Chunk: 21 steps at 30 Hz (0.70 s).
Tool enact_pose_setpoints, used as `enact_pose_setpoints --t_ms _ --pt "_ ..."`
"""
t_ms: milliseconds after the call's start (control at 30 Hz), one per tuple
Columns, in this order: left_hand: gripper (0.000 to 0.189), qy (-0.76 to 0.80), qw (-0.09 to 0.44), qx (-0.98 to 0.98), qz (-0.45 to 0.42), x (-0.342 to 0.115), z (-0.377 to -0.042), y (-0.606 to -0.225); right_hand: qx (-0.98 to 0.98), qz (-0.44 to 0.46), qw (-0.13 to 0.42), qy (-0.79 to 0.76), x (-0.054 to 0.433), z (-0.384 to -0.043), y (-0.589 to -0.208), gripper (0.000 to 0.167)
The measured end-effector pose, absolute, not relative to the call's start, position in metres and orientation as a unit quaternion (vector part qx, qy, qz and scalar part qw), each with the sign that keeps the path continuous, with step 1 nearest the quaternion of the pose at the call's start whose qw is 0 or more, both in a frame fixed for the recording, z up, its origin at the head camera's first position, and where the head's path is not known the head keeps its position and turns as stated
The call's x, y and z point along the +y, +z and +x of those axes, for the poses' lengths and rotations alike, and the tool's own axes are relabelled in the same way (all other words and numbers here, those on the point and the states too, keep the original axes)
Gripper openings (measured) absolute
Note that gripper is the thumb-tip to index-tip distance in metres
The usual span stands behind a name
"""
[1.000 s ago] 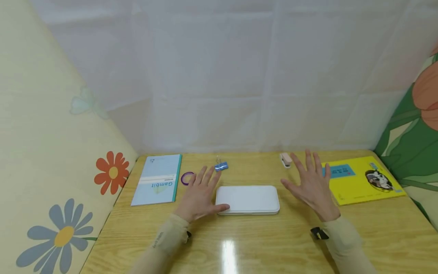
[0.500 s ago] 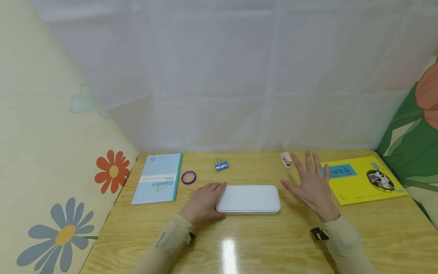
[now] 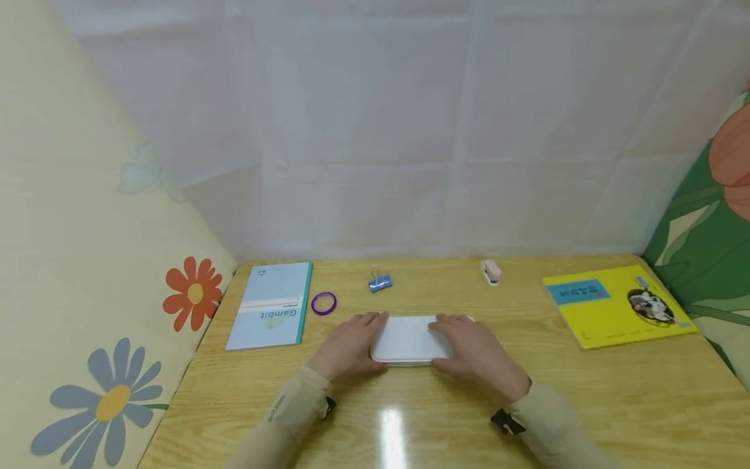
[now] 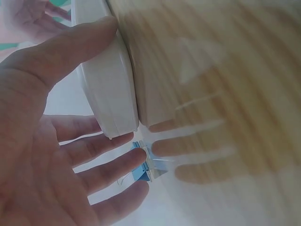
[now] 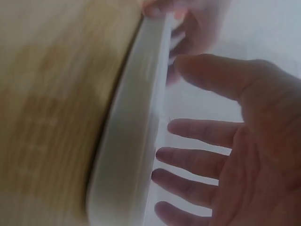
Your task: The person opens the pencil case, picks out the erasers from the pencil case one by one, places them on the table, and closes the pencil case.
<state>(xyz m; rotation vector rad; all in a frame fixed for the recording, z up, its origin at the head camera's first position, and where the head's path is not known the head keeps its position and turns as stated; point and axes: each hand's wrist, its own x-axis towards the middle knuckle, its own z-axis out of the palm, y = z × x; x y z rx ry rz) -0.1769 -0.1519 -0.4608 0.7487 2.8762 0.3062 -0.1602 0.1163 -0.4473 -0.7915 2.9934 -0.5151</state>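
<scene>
Head view: the white rounded-corner case (image 3: 404,342) lies flat on the wood-grain table (image 3: 445,423), near the middle, both hands at it. The left hand (image 3: 348,348) grips its left end, thumb (image 4: 84,47) on the near side and fingertips at the far edge. The right hand (image 3: 477,348) is spread over the right part with loose, parted fingers (image 5: 193,158); in the blurred right wrist view its thumb looks clear of the wall, so I cannot tell whether it bears on the case at all.

That uneven hold is the likeliest source of trouble. If the left hand lifted or pulled alone, the right end would probably drag or swing round, the tabletop looking glossy and the case smooth. Pressing the lid while prising at the seam might make it spring open; contents, if any, could spill. A push away from the person could nudge the blue binder clip (image 3: 379,283) beyond the far edge, while a leftward slip might reach the purple ring (image 3: 335,303)
</scene>
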Motion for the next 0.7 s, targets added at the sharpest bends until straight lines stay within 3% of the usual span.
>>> enact_pose_setpoints --t_ms 200,500,700 --pt "0.099 0.110 0.083 0.959 0.248 -0.151 -0.177 -0.460 0.961 -0.254 -0.008 -0.107 0.095 -0.152 -0.454 0.060" --pt "0.098 0.120 0.079 0.958 0.248 -0.151 -0.177 -0.459 0.939 -0.309 -0.147 0.032 0.079 -0.152 -0.459 0.015" --pt "0.097 0.131 0.081 0.957 0.247 -0.152 -0.177 -0.461 0.913 -0.358 -0.180 0.073 0.082 -0.155 -0.460 0.011"
